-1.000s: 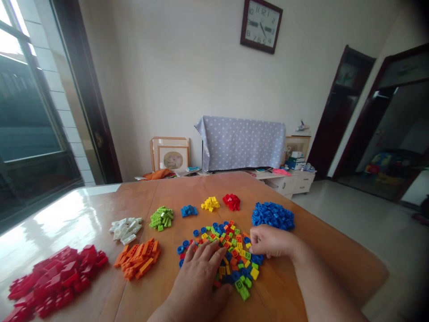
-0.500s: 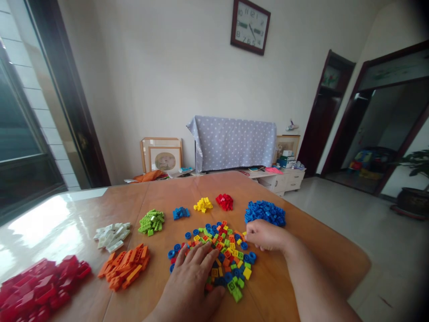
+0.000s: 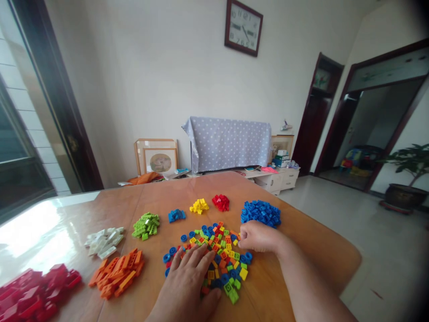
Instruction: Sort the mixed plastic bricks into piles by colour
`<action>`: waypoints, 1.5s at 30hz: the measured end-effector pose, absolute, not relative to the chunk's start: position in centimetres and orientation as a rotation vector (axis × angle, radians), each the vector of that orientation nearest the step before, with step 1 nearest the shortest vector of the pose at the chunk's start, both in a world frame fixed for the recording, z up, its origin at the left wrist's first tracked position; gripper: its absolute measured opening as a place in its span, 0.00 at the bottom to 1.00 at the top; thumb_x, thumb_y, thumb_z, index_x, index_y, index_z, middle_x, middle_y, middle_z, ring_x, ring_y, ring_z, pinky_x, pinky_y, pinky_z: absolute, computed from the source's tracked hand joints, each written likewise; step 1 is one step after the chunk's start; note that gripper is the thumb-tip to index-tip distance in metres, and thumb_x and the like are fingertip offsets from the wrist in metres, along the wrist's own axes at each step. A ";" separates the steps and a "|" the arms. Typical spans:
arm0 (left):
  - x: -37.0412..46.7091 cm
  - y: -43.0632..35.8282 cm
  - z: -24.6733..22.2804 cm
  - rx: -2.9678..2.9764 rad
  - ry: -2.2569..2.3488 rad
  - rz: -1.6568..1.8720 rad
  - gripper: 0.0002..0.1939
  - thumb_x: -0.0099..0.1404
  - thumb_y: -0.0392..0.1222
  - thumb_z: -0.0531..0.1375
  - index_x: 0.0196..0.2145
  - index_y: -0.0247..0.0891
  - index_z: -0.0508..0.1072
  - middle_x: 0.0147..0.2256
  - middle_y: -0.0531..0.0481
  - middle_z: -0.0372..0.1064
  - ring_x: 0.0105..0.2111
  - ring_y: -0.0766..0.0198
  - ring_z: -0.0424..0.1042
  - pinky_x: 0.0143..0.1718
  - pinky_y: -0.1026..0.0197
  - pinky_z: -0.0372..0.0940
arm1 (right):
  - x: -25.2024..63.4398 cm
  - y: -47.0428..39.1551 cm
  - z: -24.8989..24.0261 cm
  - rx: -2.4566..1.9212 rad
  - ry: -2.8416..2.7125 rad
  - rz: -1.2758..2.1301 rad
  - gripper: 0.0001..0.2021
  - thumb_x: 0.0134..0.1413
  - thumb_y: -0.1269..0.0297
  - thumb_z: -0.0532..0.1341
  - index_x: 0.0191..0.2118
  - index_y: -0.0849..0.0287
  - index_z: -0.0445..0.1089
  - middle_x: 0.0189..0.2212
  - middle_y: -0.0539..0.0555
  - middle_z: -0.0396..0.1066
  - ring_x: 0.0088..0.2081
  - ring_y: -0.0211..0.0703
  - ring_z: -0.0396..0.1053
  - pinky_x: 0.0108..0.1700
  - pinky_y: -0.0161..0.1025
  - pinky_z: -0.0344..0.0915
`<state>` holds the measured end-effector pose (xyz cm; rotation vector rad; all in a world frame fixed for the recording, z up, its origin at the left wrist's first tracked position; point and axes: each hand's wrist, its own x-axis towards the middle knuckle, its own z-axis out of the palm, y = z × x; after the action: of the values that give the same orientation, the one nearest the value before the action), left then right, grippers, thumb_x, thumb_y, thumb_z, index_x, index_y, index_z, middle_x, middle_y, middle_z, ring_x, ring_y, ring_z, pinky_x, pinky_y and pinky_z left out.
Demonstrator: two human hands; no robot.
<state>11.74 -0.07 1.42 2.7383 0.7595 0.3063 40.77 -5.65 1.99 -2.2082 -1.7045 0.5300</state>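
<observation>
A mixed heap of small toy building bricks (image 3: 231, 261), in red, orange, yellow, green and blue with round blue pieces among them, is spread on the wooden table. My left hand (image 3: 187, 277) lies over the heap's left part, fingers stretched and slightly apart, covering some bricks. At the right edge of the heap my right hand (image 3: 258, 237) is closed, its fingers curled toward the bricks. Whatever those fingers hold, if anything, is hidden. Just behind the right hand sits a pile of blue bricks (image 3: 260, 212).
Sorted piles stand around: red bricks (image 3: 221, 202), yellow bricks (image 3: 199, 206), a small blue pile (image 3: 176, 215), green bricks (image 3: 146, 225), white bricks (image 3: 105, 241), orange bricks (image 3: 117, 273) and large red bricks (image 3: 36, 293). The wooden table (image 3: 284, 281) has its edge at right.
The whole view has shifted slightly to the right. My right hand stays closed at the heap's edge; a round blue piece beside its fingers no longer shows. My left hand rests much as before.
</observation>
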 end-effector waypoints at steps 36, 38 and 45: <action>11.9 0.0 1.7 2.704 0.762 0.277 0.35 0.59 0.52 0.61 0.64 0.57 0.61 0.67 0.53 0.54 0.67 0.46 0.51 0.68 0.36 0.41 | 41.9 -6.1 2.6 -2.033 -1.601 0.638 0.05 0.49 0.65 0.61 0.32 0.60 0.70 0.24 0.48 0.69 0.25 0.34 0.63 0.23 0.29 0.54; 11.9 -0.1 1.6 2.703 0.760 0.293 0.35 0.59 0.52 0.61 0.64 0.56 0.61 0.66 0.53 0.55 0.67 0.46 0.52 0.68 0.37 0.41 | 41.6 -6.4 2.6 -2.053 -1.640 0.778 0.05 0.49 0.64 0.61 0.32 0.59 0.68 0.23 0.48 0.69 0.23 0.35 0.65 0.22 0.28 0.55; 11.8 -0.2 2.0 2.698 0.765 0.290 0.35 0.60 0.52 0.61 0.65 0.56 0.61 0.66 0.52 0.55 0.66 0.47 0.52 0.68 0.36 0.38 | 39.8 -6.7 2.7 -1.962 -1.556 1.091 0.06 0.57 0.61 0.55 0.38 0.57 0.64 0.23 0.49 0.72 0.19 0.36 0.68 0.21 0.29 0.61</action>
<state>11.77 -0.21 1.96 2.6983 0.7653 0.2903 39.82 -6.71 2.69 -1.9616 -1.5560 1.0909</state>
